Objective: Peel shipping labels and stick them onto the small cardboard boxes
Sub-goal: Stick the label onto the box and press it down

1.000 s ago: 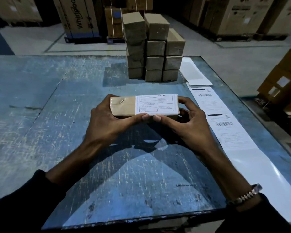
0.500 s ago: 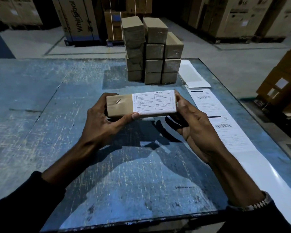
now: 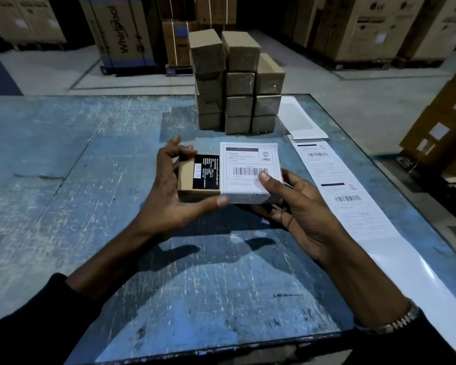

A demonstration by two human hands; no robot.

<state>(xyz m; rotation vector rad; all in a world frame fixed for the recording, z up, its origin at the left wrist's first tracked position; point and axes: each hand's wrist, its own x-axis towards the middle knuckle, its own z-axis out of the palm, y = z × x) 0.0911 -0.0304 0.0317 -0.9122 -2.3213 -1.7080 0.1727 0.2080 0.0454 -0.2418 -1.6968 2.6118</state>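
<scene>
I hold a small cardboard box (image 3: 186,175) above the blue table (image 3: 63,180), its broad top facing me. A white shipping label (image 3: 249,164) with a barcode covers the box's right half and wraps over the near edge; a black sticker (image 3: 206,171) sits left of it. My left hand (image 3: 169,196) grips the box's left end, thumb along the near edge. My right hand (image 3: 295,206) supports the right end from below, thumb pressing on the label. A strip of unpeeled labels (image 3: 345,196) lies along the table's right side.
A stack of several small cardboard boxes (image 3: 237,83) stands at the table's far middle. A blank backing sheet (image 3: 300,119) lies right of the stack. Large appliance cartons (image 3: 121,32) line the floor beyond, and more stand at the right (image 3: 442,122).
The box has been turned from its narrow side to its broad top, showing the barcode label and black sticker. Both hands shifted their grip, and my right thumb now presses the label.
</scene>
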